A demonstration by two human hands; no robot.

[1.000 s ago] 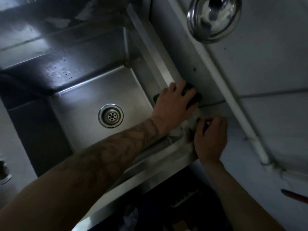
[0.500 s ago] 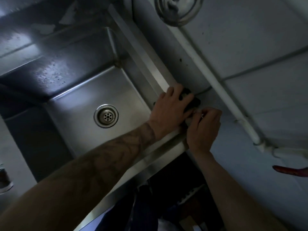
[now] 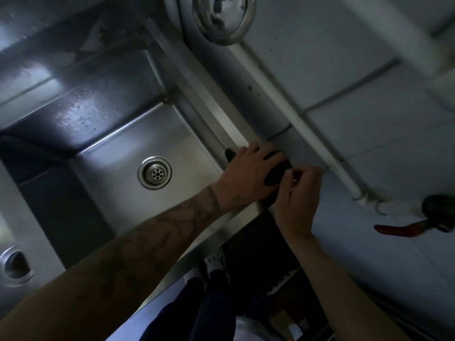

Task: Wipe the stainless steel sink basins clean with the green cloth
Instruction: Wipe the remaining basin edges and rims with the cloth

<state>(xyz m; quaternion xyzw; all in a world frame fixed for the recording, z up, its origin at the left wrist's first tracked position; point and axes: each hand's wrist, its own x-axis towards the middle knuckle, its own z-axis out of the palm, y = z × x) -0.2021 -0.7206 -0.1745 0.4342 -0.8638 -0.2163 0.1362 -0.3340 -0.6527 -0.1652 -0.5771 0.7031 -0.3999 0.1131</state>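
The stainless steel sink basin [image 3: 115,193] fills the left of the view, its round drain [image 3: 154,172] in the floor. The green cloth [image 3: 278,172] looks almost black in the dim light and lies on the basin's right rim [image 3: 221,114] near the front corner. My left hand [image 3: 246,175] lies over the cloth and presses it onto the rim with fairly straight fingers. My right hand [image 3: 300,198] sits just to the right, fingers curled, its thumb and fingertips pinching the cloth's right edge. Most of the cloth is hidden under my left hand.
A shiny steel bowl [image 3: 222,16] hangs on the wall above the rim. A white pipe [image 3: 302,129] runs down the wall to a red-handled valve [image 3: 398,228]. A second drain [image 3: 14,268] shows at lower left. My legs and a white shoe [image 3: 216,262] are below the sink's front edge.
My right hand has moved up and left from beside the sink corner until its fingertips meet the cloth. My left hand has stayed on the cloth at the rim.
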